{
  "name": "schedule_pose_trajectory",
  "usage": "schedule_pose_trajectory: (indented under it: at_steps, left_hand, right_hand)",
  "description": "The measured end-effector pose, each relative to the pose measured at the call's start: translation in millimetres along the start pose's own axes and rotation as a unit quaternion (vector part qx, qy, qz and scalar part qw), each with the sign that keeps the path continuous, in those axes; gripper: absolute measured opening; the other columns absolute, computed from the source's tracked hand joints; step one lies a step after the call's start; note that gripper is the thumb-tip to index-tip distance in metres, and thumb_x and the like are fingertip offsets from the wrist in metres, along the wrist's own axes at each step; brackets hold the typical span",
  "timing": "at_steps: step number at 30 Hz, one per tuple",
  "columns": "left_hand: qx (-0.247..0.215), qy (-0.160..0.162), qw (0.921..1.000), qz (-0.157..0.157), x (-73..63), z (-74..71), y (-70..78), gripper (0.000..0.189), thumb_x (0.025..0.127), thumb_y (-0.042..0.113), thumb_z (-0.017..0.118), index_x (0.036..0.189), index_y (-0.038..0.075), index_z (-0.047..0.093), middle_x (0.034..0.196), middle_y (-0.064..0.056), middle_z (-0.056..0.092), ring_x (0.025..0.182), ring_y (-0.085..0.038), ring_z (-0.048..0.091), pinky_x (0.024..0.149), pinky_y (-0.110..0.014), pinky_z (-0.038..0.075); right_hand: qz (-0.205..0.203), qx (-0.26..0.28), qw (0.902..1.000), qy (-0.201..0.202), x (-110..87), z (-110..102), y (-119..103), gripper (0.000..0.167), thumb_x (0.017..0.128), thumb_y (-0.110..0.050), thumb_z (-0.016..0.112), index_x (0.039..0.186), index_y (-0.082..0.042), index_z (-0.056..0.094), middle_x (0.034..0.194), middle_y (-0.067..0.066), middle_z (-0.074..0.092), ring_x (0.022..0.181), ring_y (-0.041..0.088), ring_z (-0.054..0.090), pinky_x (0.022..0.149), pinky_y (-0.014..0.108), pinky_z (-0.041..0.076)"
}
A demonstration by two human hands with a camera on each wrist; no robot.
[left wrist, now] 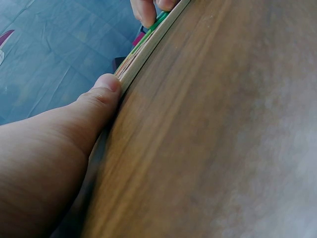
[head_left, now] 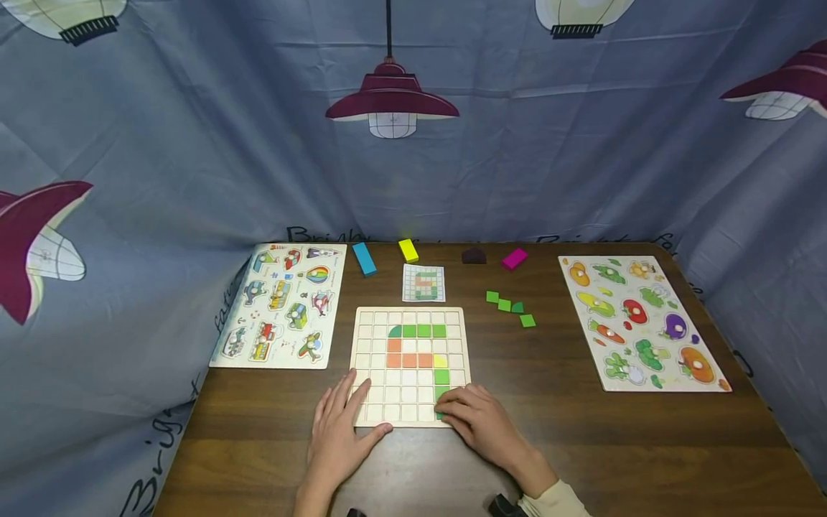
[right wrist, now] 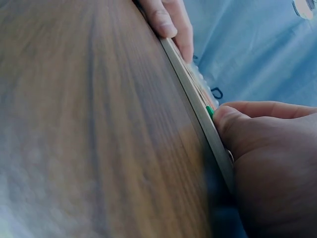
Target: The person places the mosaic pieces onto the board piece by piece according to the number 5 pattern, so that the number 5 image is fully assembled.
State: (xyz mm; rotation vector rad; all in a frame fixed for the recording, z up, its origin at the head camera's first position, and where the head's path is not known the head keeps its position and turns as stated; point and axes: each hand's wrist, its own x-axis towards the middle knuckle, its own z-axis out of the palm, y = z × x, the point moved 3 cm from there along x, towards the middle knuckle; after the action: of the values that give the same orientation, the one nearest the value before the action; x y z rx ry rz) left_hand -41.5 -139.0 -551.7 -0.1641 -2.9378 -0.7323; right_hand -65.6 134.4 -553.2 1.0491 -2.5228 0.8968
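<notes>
The right hand's fingers are bent together, thumb and forefinger closed in a pinch on a small green piece. That piece sits right at the fingertips, over the lower right corner of the grid board; only a sliver of it shows, so its shape and whether it lies flat in its cell cannot be told. The same fingers partly cover a green square just above it. The left hand lies with straight, spread fingers along the board's left edge, thumb at the lower edge, gripping nothing. Both wrist views catch the board nearly edge-on, its top unreadable. Further up the board stand a yellow square, an orange row and a green row. Beyond its top edge lies a printed card, its pattern small and faint; to the right are four loose green pieces. Outward on the table lie two picture boards, one each side. A black object beside the right sleeve is cut off by the lower frame edge
</notes>
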Motion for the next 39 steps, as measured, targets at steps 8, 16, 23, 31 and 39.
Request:
schedule_pose_trajectory:
  at_steps: [8,16,23,31,39]
  left_hand:
    - [0.000,-0.001,1.0000,0.000,0.1,-1.0,1.2,0.087,0.077,0.066,0.077,0.148,0.020,0.055,0.165,-0.008,0.036,0.149,-0.032,0.039,0.124,-0.051,0.020]
    - [-0.001,-0.003,1.0000,-0.004,0.1,0.0,0.8,0.087,0.077,0.067,0.076,0.148,0.021,0.054,0.165,-0.007,0.036,0.150,-0.030,0.039,0.124,-0.051,0.020]
    - [-0.005,-0.003,1.0000,-0.006,0.6,-0.3,0.3,0.086,0.078,0.066,0.077,0.148,0.021,0.055,0.165,-0.007,0.036,0.149,-0.031,0.039,0.124,-0.050,0.021]
    - [0.002,-0.004,1.0000,0.000,1.2,0.5,0.3,0.087,0.078,0.068,0.075,0.148,0.021,0.054,0.166,-0.006,0.036,0.150,-0.029,0.039,0.124,-0.049,0.021]
    - [0.003,-0.002,1.0000,-0.002,0.4,0.1,-0.4,0.087,0.078,0.069,0.074,0.149,0.022,0.054,0.166,-0.006,0.036,0.149,-0.027,0.042,0.125,-0.046,0.019]
  right_hand:
    - [-0.002,0.001,1.0000,0.009,0.9,0.0,-1.6,0.020,0.089,-0.018,0.079,0.108,-0.024,0.079,0.113,-0.013,0.069,0.097,0.006,0.059,0.082,0.026,0.047]
    - [-0.008,0.006,0.9998,0.019,1.7,-0.5,-1.7,0.017,0.087,-0.017,0.081,0.103,-0.022,0.080,0.108,-0.013,0.071,0.091,0.006,0.057,0.081,0.020,0.042]
    - [0.013,0.019,0.9992,0.032,2.5,0.6,-0.8,0.017,0.083,-0.015,0.084,0.099,-0.022,0.082,0.105,-0.014,0.072,0.092,0.004,0.059,0.080,0.019,0.046]
    - [0.073,0.071,0.9910,0.087,0.2,-9.1,21.1,0.014,0.081,-0.010,0.085,0.091,-0.019,0.081,0.098,-0.010,0.074,0.092,0.009,0.064,0.083,0.023,0.048]
    - [0.236,-0.031,0.9497,0.203,-6.0,-50.3,106.0,0.020,0.080,-0.009,0.086,0.097,-0.006,0.076,0.102,0.011,0.072,0.098,0.029,0.063,0.087,0.039,0.049]
